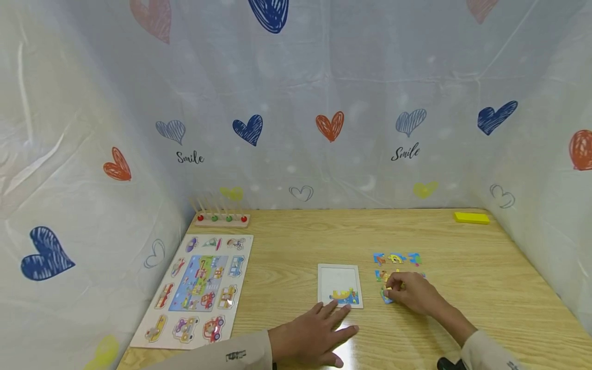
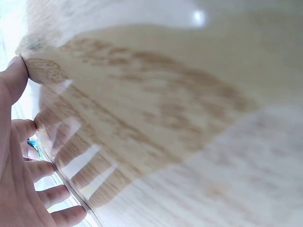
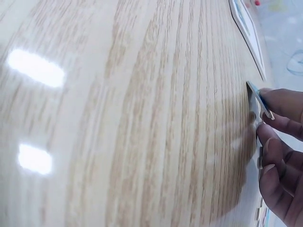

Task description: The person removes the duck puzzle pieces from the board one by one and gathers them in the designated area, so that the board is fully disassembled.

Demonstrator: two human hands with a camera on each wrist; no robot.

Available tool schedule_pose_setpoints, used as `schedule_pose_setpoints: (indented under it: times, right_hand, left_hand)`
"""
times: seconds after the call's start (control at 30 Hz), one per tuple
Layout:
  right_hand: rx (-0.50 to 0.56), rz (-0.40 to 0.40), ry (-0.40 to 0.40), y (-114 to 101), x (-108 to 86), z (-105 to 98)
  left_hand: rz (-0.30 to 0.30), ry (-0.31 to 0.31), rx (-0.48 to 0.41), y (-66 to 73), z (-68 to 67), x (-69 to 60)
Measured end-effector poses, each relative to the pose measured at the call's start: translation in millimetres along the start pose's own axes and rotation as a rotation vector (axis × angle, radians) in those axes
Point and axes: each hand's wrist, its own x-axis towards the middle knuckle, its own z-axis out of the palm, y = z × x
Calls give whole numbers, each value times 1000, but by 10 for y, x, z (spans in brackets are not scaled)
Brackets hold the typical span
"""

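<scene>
A small white puzzle tray point(image 1: 336, 276) lies mid-table, with joined yellow and blue puzzle pieces point(image 1: 345, 296) in its lower right part. My left hand point(image 1: 318, 333) is spread, its fingertips at the tray's near edge; the left wrist view shows the fingers point(image 2: 61, 194) along that edge. To the right of the tray, my right hand point(image 1: 413, 292) pinches a puzzle piece point(image 1: 386, 298) between thumb and fingers. The right wrist view shows this piece point(image 3: 258, 100) tilted, one edge raised from the table. Rows of loose pieces point(image 1: 396, 258) lie beyond and partly under that hand.
A large vehicle puzzle board point(image 1: 245, 252) lies at the left. Behind it stands a wooden peg rack point(image 1: 222, 224) with red and green beads. A yellow block point(image 1: 472, 218) sits at the far right. Heart-printed curtains point(image 1: 287, 169) surround the table.
</scene>
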Motion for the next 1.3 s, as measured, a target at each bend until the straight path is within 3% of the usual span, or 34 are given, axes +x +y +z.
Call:
schedule_pose_setpoints:
  times: [0.3, 0.57, 1.1, 1.3]
  right_hand:
    - [-31, 3, -50, 30, -10, -56]
    - [10, -9, -116, 105, -54, -99]
    - [43, -34, -127, 111, -50, -78]
    - [-7, -47, -118, 82, -58, -114]
  left_hand:
    - [1, 6, 12, 8, -1, -5]
    - [-3, 19, 26, 11, -36, -12]
    - [-18, -46, -53, -16, -10, 25]
    - [-22, -51, -82, -22, 15, 39]
